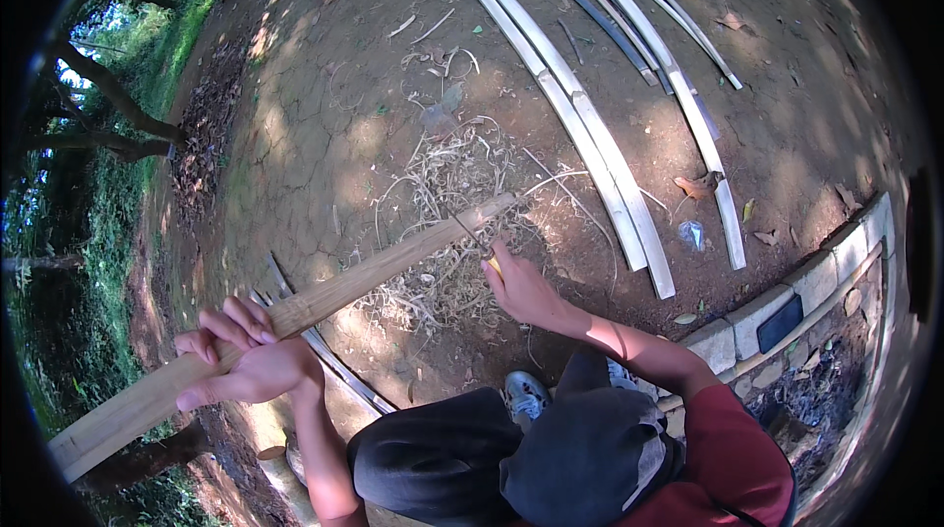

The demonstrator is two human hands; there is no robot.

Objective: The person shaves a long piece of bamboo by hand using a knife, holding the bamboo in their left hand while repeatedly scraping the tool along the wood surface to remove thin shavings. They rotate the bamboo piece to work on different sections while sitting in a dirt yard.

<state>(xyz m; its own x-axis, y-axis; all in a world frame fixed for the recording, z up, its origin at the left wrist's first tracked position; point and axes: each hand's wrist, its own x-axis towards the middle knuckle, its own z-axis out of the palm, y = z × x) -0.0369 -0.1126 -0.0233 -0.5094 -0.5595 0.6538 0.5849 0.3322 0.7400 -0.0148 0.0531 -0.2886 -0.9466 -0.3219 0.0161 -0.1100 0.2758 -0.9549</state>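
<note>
A red sleeve (733,448) is closest, next to the dark knees (433,453). The left hand (254,360) is curled around a long wood strip (374,274), which slants over curly shavings (457,168) on the dirt (295,134). The right hand (529,289) holds a knife (473,235), its blade across the strip near the far end.

From where I stand, the strip (374,264) looks like matt wood, fairly smooth, the knife (469,231) metal-bladed. The shavings (457,168) look fibrous, the ground (285,163) rough earth, the trousers (423,458) matt cloth, the scrap (691,234) glossy clear plastic.
</note>
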